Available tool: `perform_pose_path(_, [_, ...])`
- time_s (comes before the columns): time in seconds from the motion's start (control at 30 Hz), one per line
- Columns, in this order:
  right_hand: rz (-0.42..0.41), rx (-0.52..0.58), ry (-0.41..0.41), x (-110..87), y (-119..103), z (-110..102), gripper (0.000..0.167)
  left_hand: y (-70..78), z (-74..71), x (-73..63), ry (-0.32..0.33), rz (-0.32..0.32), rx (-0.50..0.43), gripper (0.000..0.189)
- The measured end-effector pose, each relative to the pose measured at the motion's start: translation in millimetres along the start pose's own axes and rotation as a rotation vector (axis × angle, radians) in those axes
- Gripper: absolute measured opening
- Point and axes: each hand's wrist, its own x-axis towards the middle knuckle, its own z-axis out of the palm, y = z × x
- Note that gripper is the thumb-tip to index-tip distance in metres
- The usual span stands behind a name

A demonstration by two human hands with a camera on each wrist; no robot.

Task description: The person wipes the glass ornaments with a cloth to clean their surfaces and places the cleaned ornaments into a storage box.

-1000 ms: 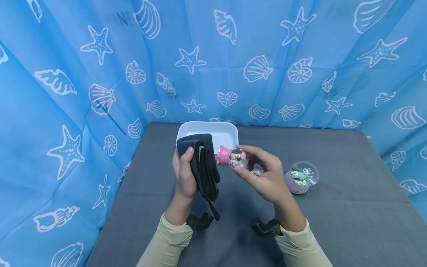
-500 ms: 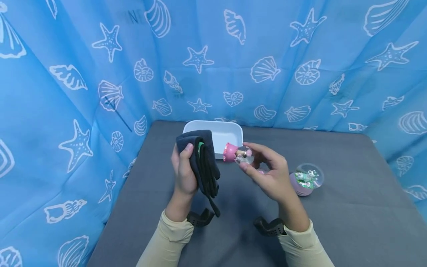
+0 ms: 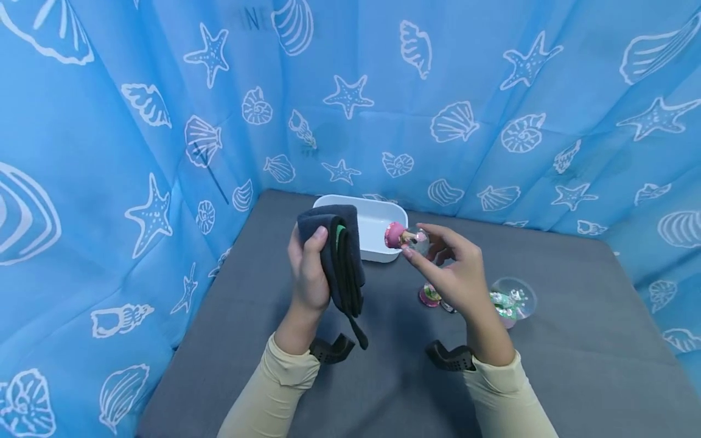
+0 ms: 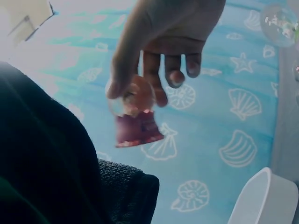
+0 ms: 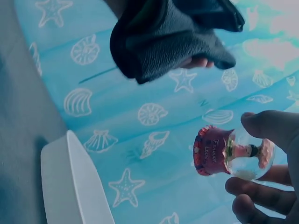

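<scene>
In the head view, my left hand (image 3: 311,271) grips a folded dark towel (image 3: 346,267), its thumb across the near side. A narrow strap end dangles from the towel's lower end. My right hand (image 3: 460,264) pinches a small snow globe (image 3: 395,235) by its clear ball, tipped sideways with the pink base toward the towel. In the right wrist view, the globe's base (image 5: 212,151) has lettering and a frilled rim, and a tiny figure sits inside the ball. A gap separates globe and towel.
A white plastic tub (image 3: 378,254) stands behind the hands near the blue curtain. Another small pink-based globe (image 3: 429,295) lies on the grey table below my right hand. A larger snow globe (image 3: 517,299) is beyond the right wrist, partly hidden by it.
The head view has shifted, so the scene sits further right. My right hand has drawn the snow globe slightly away from the towel. The small globe on the table shows more.
</scene>
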Motion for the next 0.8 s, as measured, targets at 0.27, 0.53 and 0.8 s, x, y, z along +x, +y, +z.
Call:
perform_pose_path(0.27, [0.121,-0.113,-0.051,17.3,8,-5,0.033,-0.8,4.2,0.6,-0.016,0.001,0.024,0.012])
perform_pose_path(0.53, [0.180,-0.146,-0.187,39.5,18,0,0.035,-0.9,4.3,1.0,-0.029,0.023,0.038,0.013])
perform_pose_path(0.8, [0.272,-0.162,-0.308,63.3,41,18,0.041,-2.0,1.6,-1.9,-0.004,0.012,0.029,0.012])
